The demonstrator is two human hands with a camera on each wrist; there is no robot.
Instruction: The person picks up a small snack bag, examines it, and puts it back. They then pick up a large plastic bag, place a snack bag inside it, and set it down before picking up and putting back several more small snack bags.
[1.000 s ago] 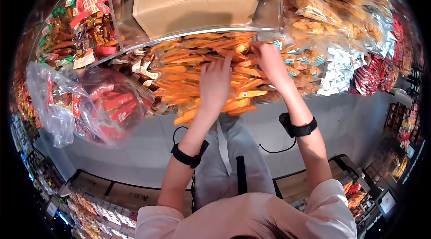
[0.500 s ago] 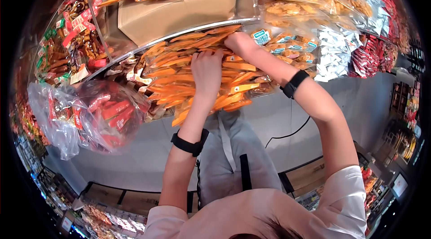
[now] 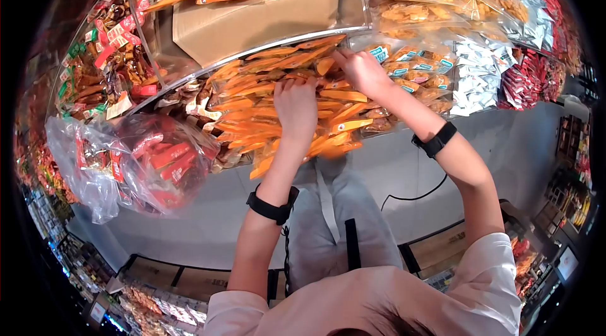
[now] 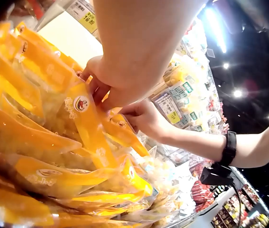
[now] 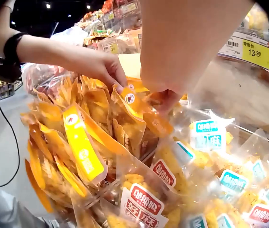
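Orange-topped snack packets stand packed in rows in a bin in the head view. My left hand reaches into the middle of them. In the right wrist view its thumb and fingers pinch the top of one orange packet. Just to the right, my right hand is at the bin's back right corner. Its curled fingers grip the orange top of a packet in the right wrist view. Both hands come close together in the left wrist view, where the packet bodies below the fingers are partly hidden.
A clear plastic bag with red packets lies at the left. Behind a clear divider sits a cardboard box. Clear bags of yellow snacks fill the neighbouring bin, with white packets beyond. A price tag lines the shelf edge.
My right hand has moved from the bin's right side toward its back, then slightly back to the right. My left hand stays among the orange packets, its fingers now more bent. The head view has shifted.
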